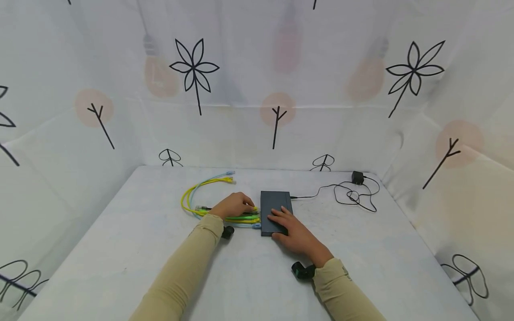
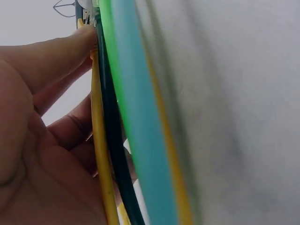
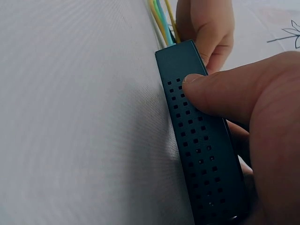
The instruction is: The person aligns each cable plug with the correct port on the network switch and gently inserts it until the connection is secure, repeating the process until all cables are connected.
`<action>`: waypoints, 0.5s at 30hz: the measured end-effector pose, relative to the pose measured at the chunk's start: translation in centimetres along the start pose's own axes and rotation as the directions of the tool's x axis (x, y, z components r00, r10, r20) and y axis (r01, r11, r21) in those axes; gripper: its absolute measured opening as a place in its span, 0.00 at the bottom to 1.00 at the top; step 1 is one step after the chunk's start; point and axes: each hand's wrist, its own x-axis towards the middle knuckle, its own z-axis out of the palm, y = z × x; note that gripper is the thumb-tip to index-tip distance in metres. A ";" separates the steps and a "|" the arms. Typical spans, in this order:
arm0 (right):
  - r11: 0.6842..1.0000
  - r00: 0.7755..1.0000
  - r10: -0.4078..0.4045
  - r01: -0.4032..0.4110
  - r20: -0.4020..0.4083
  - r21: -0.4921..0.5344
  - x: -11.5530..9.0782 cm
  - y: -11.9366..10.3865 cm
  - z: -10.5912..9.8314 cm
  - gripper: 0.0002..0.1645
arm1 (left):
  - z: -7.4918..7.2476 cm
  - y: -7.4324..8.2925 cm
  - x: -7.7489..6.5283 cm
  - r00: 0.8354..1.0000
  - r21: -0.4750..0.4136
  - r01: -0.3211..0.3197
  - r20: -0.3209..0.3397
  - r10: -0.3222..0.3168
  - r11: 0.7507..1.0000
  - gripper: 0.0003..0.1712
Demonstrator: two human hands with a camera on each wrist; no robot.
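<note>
A dark flat network switch (image 1: pixel 275 199) lies on the table, with several cables running into its left side. My left hand (image 1: pixel 234 204) is at that side and pinches a yellow network cable (image 2: pixel 99 140) close to its plug, thumb against it. A dark cable (image 2: pixel 112 122) runs right beside it, with a green cable (image 2: pixel 110 47) and a light blue cable (image 2: pixel 145 140) nearer the table. My right hand (image 1: pixel 296 232) rests on the switch, fingers spread over its top. In the right wrist view the thumb presses on its perforated side wall.
To the left, the loose ends of yellow cables (image 1: pixel 217 180) and a light blue cable (image 1: pixel 220 174) curve toward the back. A thin black cord links the switch's right side to a power adapter (image 1: pixel 357 178) at the back right. Patterned cloth (image 1: pixel 241 133) hangs around the table (image 1: pixel 120 249).
</note>
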 end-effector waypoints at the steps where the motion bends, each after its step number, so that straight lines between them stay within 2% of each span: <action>1: 1.000 1.000 0.000 0.000 -0.001 0.002 0.0 0.0 0.0 0.33 | 0.0 0.0 0.1 1.000 0.003 0.001 0.002 -0.001 1.000 0.12; 15: 1.000 1.000 -0.022 0.022 -0.001 0.019 -0.2 0.0 -0.1 0.32 | -0.3 0.9 -0.5 0.999 0.029 0.039 0.005 -0.040 0.999 0.12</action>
